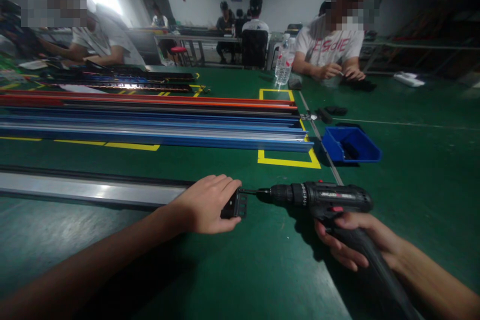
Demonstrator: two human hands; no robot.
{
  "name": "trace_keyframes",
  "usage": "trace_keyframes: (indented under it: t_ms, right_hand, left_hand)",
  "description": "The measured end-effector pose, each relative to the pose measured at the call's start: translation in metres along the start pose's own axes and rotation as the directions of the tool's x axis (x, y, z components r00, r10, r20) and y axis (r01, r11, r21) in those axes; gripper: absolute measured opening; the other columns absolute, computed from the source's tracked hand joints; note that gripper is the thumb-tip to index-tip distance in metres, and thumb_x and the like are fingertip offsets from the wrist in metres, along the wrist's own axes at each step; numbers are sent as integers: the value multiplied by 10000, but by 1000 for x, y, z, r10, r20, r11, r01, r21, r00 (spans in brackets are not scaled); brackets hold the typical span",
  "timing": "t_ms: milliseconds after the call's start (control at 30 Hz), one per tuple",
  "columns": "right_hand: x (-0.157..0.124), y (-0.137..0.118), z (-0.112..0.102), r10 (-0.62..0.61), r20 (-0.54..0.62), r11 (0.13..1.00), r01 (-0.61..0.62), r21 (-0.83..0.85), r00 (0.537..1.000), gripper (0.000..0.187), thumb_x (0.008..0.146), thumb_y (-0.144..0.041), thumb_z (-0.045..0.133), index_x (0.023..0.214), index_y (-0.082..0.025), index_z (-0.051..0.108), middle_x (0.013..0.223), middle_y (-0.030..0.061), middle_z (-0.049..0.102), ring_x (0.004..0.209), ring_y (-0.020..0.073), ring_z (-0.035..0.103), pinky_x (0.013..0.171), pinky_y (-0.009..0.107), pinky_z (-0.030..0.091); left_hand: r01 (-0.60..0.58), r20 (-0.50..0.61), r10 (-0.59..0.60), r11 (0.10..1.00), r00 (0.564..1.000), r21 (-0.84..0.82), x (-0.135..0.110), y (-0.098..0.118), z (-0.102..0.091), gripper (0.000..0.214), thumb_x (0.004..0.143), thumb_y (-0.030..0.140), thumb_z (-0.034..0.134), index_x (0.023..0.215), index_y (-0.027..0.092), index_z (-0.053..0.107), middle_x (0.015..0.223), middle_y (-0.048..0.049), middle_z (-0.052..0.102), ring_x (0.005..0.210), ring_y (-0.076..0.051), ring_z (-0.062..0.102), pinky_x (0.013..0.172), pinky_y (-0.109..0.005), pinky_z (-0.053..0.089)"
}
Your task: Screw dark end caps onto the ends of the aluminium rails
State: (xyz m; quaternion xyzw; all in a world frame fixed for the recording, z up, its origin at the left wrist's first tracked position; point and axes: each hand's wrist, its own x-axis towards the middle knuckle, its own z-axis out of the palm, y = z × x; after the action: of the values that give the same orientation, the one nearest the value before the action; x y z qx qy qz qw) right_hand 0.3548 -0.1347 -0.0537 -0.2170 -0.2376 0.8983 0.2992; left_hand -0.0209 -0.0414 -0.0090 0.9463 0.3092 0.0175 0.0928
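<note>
A long silver and black metal profile [112, 189] lies across the near left of the table. My left hand [210, 205] is closed over its right end, thumb on the near side and fingers over the top. A black end cap [242, 204] with small openings pokes out past the fingers. My right hand [360, 240] grips a black cordless drill [330, 197] by its handle, around the red trigger. The drill lies level and points left. Its long bit meets the upper part of the end cap; whether it sits in a screw cannot be told.
Blue and red long profiles [225, 127] lie side by side beyond my left hand. A blue bin [352, 145] with dark parts stands at the right. Water bottles [284, 62] stand farther back. Across the table a person [330, 47] handles small items; another person [101, 42] sits at the left.
</note>
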Motion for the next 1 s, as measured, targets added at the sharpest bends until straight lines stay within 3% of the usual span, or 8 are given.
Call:
trace_keyframes:
  t_ms: [333, 1000]
  right_hand:
    - [0, 0, 1, 2, 18, 1000, -2, -8, 1000, 350, 956, -293, 541, 1128, -29, 694, 842, 70, 651, 481, 45, 553, 587, 219, 548]
    - [-4, 3, -3, 42, -114, 998, -46, -34, 993, 343, 909, -385, 636, 1021, -67, 697, 752, 24, 632, 434, 41, 530, 510, 197, 491]
  left_hand:
    - [-4, 5, 4, 1000, 1000, -7, 1, -1, 0, 657, 897, 526, 597, 1369, 74, 528, 1262, -186, 664, 1123, -318, 636, 998, -496, 511]
    - [3, -12, -2, 1000, 1000, 6, 0, -1, 3, 653, 891, 537, 603, 1367, 96, 533, 1265, -174, 668, 1134, -311, 637, 1002, -472, 510]
